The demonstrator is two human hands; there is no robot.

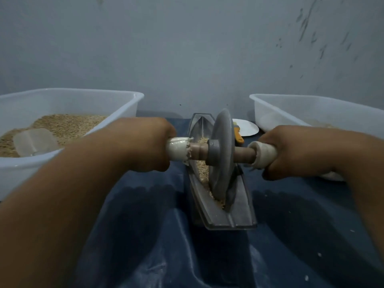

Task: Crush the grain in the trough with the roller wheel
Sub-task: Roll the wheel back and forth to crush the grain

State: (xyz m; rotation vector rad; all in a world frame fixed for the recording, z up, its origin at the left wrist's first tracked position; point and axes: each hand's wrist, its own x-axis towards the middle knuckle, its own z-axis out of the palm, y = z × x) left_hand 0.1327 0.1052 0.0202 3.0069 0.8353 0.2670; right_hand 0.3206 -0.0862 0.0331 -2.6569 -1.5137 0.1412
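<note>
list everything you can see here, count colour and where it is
roller wheel: 1, grey disc on a brown axle with whitish wrapped grips, standing in the trough
trough: 1, grey, boat-shaped, centre, on the sheet
grain: tan, lying in the trough left of the wheel
left tub: 1, translucent white, left side, holding tan grain
scoop: 1, clear, lying on the grain in the left tub
right tub: 1, translucent white, right side; contents hard to tell
plate: 1, white, behind the wheel
yellow tool: 1, on the plate, mostly hidden
sheet: 1, dark blue, wrinkled, under everything
wall: grey, behind
left hand: grips the left handle
right hand: grips the right handle
</note>
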